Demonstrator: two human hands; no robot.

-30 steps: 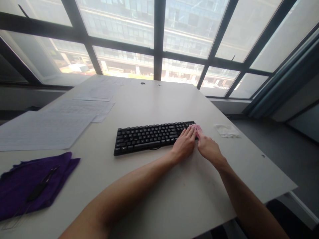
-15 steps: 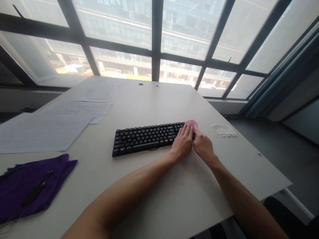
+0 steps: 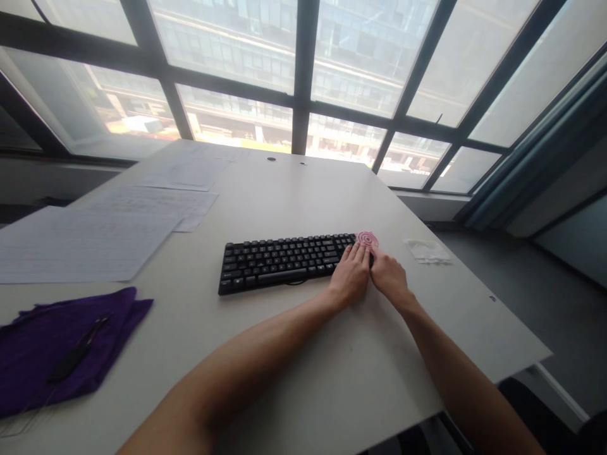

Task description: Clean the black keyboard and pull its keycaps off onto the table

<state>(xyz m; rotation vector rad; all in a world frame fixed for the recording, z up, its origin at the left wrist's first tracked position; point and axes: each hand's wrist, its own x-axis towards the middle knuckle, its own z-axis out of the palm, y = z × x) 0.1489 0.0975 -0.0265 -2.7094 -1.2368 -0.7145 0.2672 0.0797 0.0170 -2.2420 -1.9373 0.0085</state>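
Note:
A black keyboard (image 3: 284, 260) lies on the white table (image 3: 303, 202). Over its right end sits a pink and white piece with a ring pattern (image 3: 367, 239). My left hand (image 3: 352, 272) rests on the keyboard's right part, fingers stretched out side by side, their tips at the lower edge of the pink piece. Beside it my right hand (image 3: 387, 272) is closed at the keyboard's right end, thumb and fingers pinching the pink piece's lower right edge. The keys beneath my left hand are hidden.
Written paper sheets (image 3: 90, 243) lie at the left. Nearer, a purple cloth (image 3: 111, 335) bears a black-handled tool (image 3: 71, 361). A small clear plastic packet (image 3: 428, 251) is right of my hands. Windows (image 3: 351, 69) stand behind the table.
The view has shifted slightly, so most things sit a little further right in it. My left fingertips cover a bit less of the pink piece; both hands otherwise stay in place.

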